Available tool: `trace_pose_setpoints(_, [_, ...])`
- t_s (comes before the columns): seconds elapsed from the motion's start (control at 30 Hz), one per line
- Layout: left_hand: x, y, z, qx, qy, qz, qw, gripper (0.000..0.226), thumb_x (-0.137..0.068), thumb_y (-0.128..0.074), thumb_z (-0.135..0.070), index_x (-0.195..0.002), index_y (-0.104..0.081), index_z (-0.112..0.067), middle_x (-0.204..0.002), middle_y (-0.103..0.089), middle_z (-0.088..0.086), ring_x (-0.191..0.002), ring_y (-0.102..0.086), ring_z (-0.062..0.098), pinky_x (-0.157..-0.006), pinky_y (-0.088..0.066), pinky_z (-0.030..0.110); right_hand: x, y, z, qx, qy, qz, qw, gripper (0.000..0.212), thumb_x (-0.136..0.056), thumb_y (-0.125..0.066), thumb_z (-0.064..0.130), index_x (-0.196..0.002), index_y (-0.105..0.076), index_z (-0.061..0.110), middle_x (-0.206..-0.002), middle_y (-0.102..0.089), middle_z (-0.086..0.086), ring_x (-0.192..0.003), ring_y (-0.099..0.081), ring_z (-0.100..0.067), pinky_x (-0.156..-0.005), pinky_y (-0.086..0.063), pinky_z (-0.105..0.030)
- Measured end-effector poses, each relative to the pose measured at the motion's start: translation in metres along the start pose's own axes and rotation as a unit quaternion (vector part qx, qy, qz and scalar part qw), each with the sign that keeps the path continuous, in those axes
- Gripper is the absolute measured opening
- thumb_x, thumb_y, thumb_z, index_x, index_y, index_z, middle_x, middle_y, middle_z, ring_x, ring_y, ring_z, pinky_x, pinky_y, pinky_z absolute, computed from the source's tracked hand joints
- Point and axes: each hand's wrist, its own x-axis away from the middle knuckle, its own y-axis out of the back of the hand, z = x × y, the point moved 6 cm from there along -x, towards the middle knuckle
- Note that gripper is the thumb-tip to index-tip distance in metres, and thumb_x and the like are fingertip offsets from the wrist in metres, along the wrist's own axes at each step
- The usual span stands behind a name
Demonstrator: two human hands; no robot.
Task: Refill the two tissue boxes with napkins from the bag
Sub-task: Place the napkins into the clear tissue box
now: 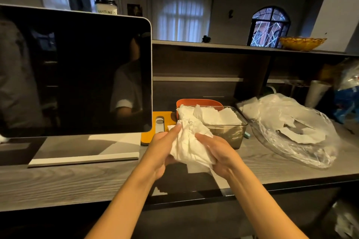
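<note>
Filling step in hand. A big bunch of napkins held up between both hands, just in front of the boxes. Left hand wrapped round the left side of the bunch, fingers curled and pinching the top. Right hand cupped round the right side, fingers curled into the paper, gripping it. Bunch looks crumpled and loose, with one sheet hanging down at the bottom.

Just behind the hands, a clear box on the desk, already holding some napkins that poke up over the rim. Right behind it and touching, an orange box, mostly hidden; cannot tell how full. To the left, a flat orange lid with a slot, lying on the desk beside the screen. To the right, the plastic bag, open, with more napkins inside.

Next move, as a guess: bring the bunch over a box and push it down flat inside. Needs a gentle push, since the paper is soft and springs back up. Hanging sheet could slip out and fall. Better to squeeze the bunch small first, then tuck the edges in so the lid can go on.
</note>
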Motion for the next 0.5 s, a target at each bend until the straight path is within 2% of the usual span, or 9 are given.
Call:
trace_pose_setpoints(0.1, [-0.003, 0.007, 0.001, -0.050, -0.019, -0.063, 0.997, 0.031, -0.102, -0.051, -0.036, -0.092, -0.072, -0.016, -0.088, -0.075, 0.004, -0.083, -0.069, 0.020, -0.067, -0.052, 0.031, -0.002, 0.004, -0.006, 0.006, -0.013, -0.017, 1.000, 0.030, -0.087, -0.071, 0.018, -0.115, -0.062, 0.010, -0.106, -0.071, -0.011, -0.098, -0.069, -0.030, -0.078, -0.058, -0.042])
trace_pose_setpoints(0.2, [-0.007, 0.013, -0.009, -0.192, -0.121, -0.107, 0.968, 0.043, -0.104, -0.047, -0.033, -0.078, -0.065, -0.004, -0.074, -0.065, 0.013, -0.067, -0.058, 0.020, -0.060, -0.040, 0.028, 0.000, 0.006, -0.012, -0.003, -0.029, -0.017, 0.999, 0.019, -0.090, -0.067, 0.015, -0.108, -0.065, 0.010, -0.098, -0.073, -0.010, -0.091, -0.069, -0.027, -0.068, -0.055, -0.037])
trace_pose_setpoints(0.27, [-0.008, 0.016, -0.018, -0.233, -0.170, -0.134, 0.948, 0.046, -0.103, -0.046, -0.034, -0.070, -0.058, -0.005, -0.069, -0.057, 0.014, -0.064, -0.053, 0.024, -0.061, -0.038, 0.030, 0.001, 0.011, -0.015, -0.007, -0.029, -0.031, 0.999, 0.017, -0.090, -0.067, 0.013, -0.106, -0.065, 0.010, -0.094, -0.074, -0.009, -0.088, -0.069, -0.027, -0.065, -0.054, -0.035])
trace_pose_setpoints(0.33, [-0.010, 0.020, -0.026, -0.222, -0.182, -0.146, 0.947, 0.043, -0.103, -0.046, -0.034, -0.077, -0.062, -0.003, -0.078, -0.063, 0.014, -0.071, -0.060, 0.024, -0.063, -0.045, 0.032, 0.000, 0.018, -0.017, -0.031, -0.040, -0.049, 0.998, 0.022, -0.087, -0.069, 0.013, -0.109, -0.066, 0.007, -0.096, -0.074, -0.012, -0.091, -0.069, -0.030, -0.068, -0.055, -0.038])
trace_pose_setpoints(0.4, [-0.010, 0.028, -0.034, -0.179, -0.194, -0.158, 0.951, 0.038, -0.103, -0.048, -0.033, -0.085, -0.066, -0.005, -0.088, -0.068, 0.014, -0.081, -0.067, 0.026, -0.071, -0.058, 0.042, 0.000, 0.026, -0.019, -0.060, -0.060, -0.065, 0.994, 0.035, -0.086, -0.071, 0.017, -0.117, -0.062, 0.006, -0.105, -0.072, -0.016, -0.095, -0.069, -0.033, -0.067, -0.056, -0.038])
trace_pose_setpoints(0.43, [-0.009, 0.033, -0.039, -0.153, -0.200, -0.168, 0.953, 0.034, -0.103, -0.048, -0.033, -0.086, -0.067, -0.010, -0.091, -0.068, 0.012, -0.085, -0.068, 0.025, -0.076, -0.060, 0.047, 0.000, 0.029, -0.019, -0.066, -0.066, -0.070, 0.993, 0.039, -0.086, -0.071, 0.019, -0.121, -0.059, 0.007, -0.108, -0.071, -0.016, -0.096, -0.068, -0.034, -0.066, -0.056, -0.037])
trace_pose_setpoints(0.5, [-0.002, 0.036, -0.050, -0.088, -0.210, -0.169, 0.959, 0.026, -0.102, -0.049, -0.034, -0.084, -0.064, -0.023, -0.092, -0.068, 0.004, -0.086, -0.069, 0.019, -0.078, -0.061, 0.045, 0.000, 0.031, -0.017, -0.064, -0.071, -0.066, 0.993, 0.041, -0.088, -0.068, 0.021, -0.124, -0.056, 0.008, -0.110, -0.069, -0.017, -0.096, -0.068, -0.034, -0.064, -0.056, -0.037])
